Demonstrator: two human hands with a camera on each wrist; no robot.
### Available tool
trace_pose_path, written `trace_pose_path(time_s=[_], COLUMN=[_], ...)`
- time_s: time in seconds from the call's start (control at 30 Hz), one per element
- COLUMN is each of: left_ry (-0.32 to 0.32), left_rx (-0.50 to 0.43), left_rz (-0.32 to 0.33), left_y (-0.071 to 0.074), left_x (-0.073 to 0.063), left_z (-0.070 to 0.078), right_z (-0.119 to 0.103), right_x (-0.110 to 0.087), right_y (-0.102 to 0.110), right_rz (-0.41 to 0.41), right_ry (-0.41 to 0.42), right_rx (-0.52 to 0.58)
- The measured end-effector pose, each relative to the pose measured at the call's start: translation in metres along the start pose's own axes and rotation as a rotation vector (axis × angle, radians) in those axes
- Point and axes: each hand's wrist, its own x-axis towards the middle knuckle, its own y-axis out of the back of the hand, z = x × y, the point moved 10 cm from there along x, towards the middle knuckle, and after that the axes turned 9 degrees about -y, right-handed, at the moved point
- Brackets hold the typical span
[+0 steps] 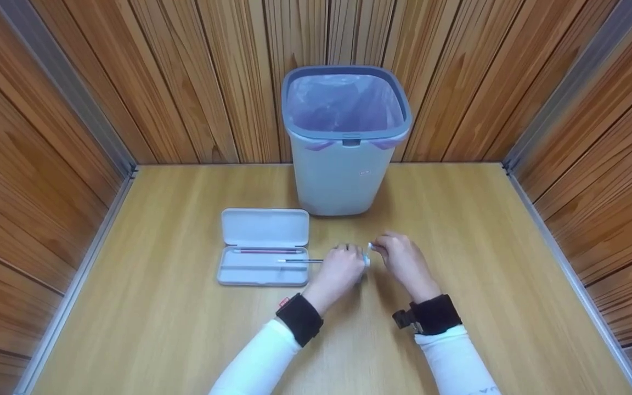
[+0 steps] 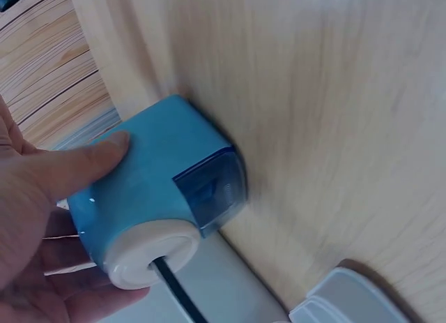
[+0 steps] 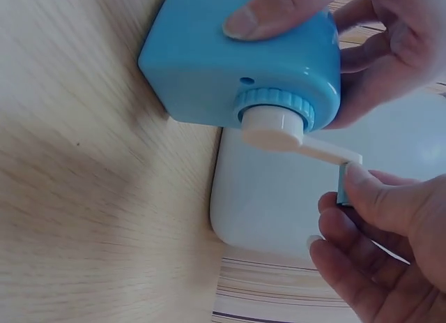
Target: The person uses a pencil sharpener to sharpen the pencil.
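My left hand (image 1: 339, 272) grips a light-blue crank pencil sharpener (image 2: 150, 166), thumb on one side and fingers on the other. The sharpener has a dark-blue clear shavings drawer (image 2: 214, 187) and sits on the tabletop. A dark pencil (image 1: 300, 261) sticks into its round white front, its other end reaching left over the pencil case. With thumb and finger, my right hand (image 1: 405, 264) pinches the small handle at the end of the white crank arm (image 3: 327, 151). In the head view, the left hand covers most of the sharpener.
Left of the hands lies an open grey pencil case (image 1: 265, 226) with a reddish pencil (image 1: 267, 251) in its upper compartment. Behind them stands a pale trash bin (image 1: 338, 181) with a bag liner. Wood-panelled walls (image 1: 168, 82) enclose the table (image 1: 173, 329) at the back and sides.
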Motion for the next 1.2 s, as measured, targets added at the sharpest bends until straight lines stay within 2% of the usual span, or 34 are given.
trace_pose_path(time_s=[0.13, 0.33, 0.57, 0.7, 0.87, 1.03, 1.1, 1.2], left_ry=[-0.004, -0.028, -0.054, -0.065, -0.037, -0.034, -0.036, -0.031], left_rx=[-0.031, -0.025, -0.053, -0.052, -0.063, -0.109, -0.107, -0.082], left_rz=[-0.016, 0.023, 0.043, 0.037, 0.039, 0.065, 0.073, 0.08], left_y=[0.001, 0.005, 0.005, 0.004, 0.003, 0.004, 0.005, 0.006], left_x=[0.001, 0.0, 0.0, -0.001, -0.003, -0.003, -0.003, -0.002], left_z=[-0.001, -0.002, -0.003, -0.001, -0.005, -0.003, -0.002, -0.003], right_z=[0.0, -0.004, 0.0, 0.005, 0.011, 0.029, 0.034, 0.035], right_x=[-0.002, 0.0, 0.007, 0.01, 0.019, 0.022, 0.021, 0.022], right_y=[-0.001, 0.001, -0.002, -0.009, -0.02, -0.04, -0.044, -0.045], right_rz=[-0.015, -0.011, -0.074, -0.109, -0.108, -0.156, -0.175, -0.174], right_ry=[0.003, 0.034, -0.055, -0.095, -0.092, -0.127, -0.15, -0.141], right_rx=[-0.004, -0.032, -0.055, -0.074, -0.089, -0.108, -0.1, -0.093])
